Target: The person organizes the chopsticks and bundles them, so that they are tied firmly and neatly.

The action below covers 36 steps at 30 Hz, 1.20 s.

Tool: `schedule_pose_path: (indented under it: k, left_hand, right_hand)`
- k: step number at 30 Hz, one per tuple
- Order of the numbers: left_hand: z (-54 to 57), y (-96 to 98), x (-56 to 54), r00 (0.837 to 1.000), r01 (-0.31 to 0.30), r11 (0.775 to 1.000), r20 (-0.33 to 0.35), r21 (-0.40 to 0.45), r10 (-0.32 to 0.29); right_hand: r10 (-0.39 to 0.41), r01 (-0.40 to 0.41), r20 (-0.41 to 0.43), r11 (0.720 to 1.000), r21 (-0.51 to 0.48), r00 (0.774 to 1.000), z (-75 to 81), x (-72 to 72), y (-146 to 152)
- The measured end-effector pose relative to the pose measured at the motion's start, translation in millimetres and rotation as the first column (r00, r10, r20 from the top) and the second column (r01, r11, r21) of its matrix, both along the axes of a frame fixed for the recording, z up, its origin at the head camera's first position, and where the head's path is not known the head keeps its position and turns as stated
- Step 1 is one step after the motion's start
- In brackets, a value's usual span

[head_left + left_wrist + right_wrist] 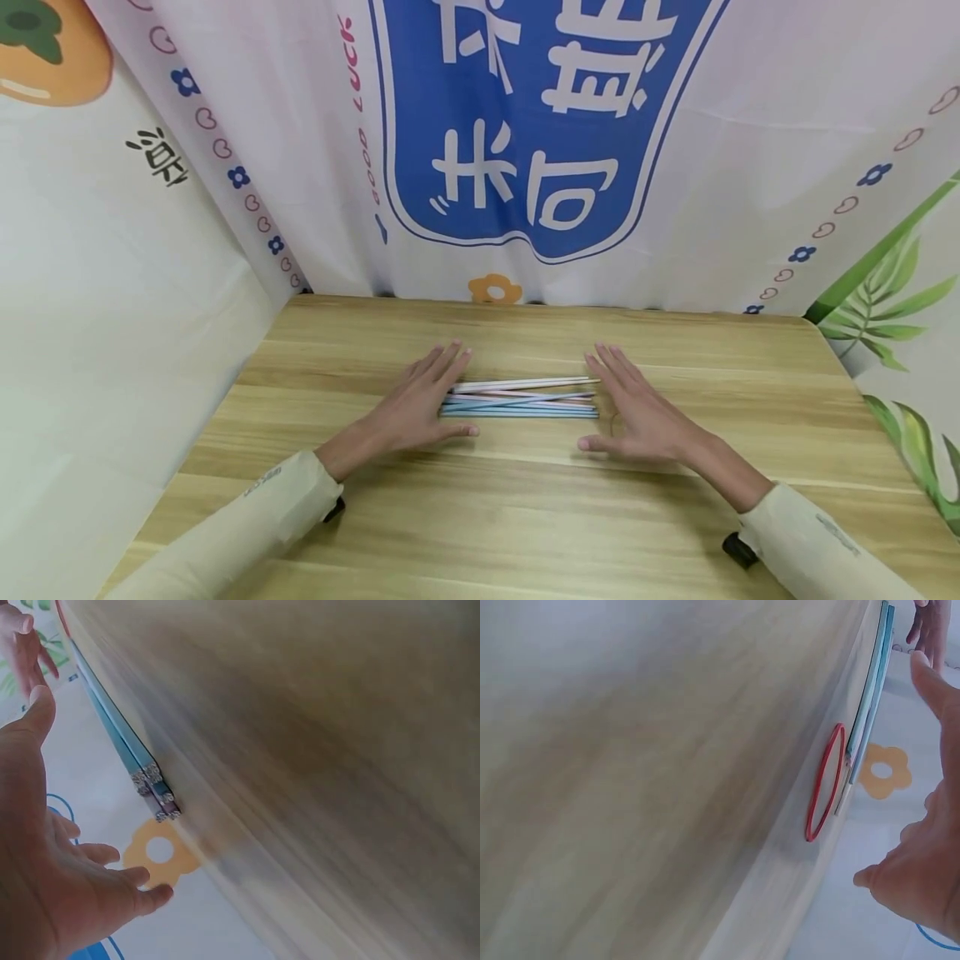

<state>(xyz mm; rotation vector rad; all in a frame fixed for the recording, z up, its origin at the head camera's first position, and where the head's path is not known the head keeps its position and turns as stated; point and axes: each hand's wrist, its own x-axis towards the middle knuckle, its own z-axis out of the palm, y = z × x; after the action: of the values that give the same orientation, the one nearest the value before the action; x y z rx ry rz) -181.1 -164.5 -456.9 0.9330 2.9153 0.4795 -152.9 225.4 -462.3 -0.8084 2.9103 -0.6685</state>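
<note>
Several thin chopsticks (525, 412), light blue, white and pinkish, lie in a loose, partly crossed row on the wooden table. My left hand (420, 404) is at their left end, fingers extended and thumb spread apart. At the opposite end is my right hand (648, 417), held the same way with its palm facing inward. Silver patterned bands mark the ends of the blue chopsticks (124, 735) in the left wrist view. Beside the tips of the chopsticks (871, 690) in the right wrist view lies a thin red loop (826, 782), like a rubber band, close to my right hand.
The light wooden table (495, 517) runs back to a white printed cloth (750, 192) with a blue panel. White cloth (112, 350) borders the left side, and printed green leaves (892, 300) show at the right.
</note>
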Motion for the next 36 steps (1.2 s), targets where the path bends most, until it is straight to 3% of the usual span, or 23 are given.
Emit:
schedule_pose_path:
  k: [8, 15, 23, 36]
  left_hand:
    - [-0.2, 0.6, -12.2, 0.998, 0.035, 0.999, 0.045, 0.033, -0.036]
    - [-0.8, 3.4, -18.1, 0.993, 0.058, 0.995, 0.094, 0.078, -0.066]
    - [-2.3, 4.5, -21.9, 0.985, 0.064, 0.992, 0.152, 0.107, -0.08]
    - [-7.3, 7.9, -26.8, 0.976, 0.095, 0.987, 0.182, 0.129, -0.118]
  right_hand:
    - [0.072, -0.07, 0.039, 0.996, -0.062, 0.997, 1.9, -14.1, -10.0]
    - [0.082, -0.072, 0.105, 0.993, -0.088, 0.991, 2.2, -21.2, -15.7]
    - [0.098, -0.087, 0.11, 0.991, -0.105, 0.989, -3.1, -29.9, -16.7]
    - [0.074, -0.06, 0.124, 0.992, -0.111, 0.989, -8.5, -36.6, -16.5]
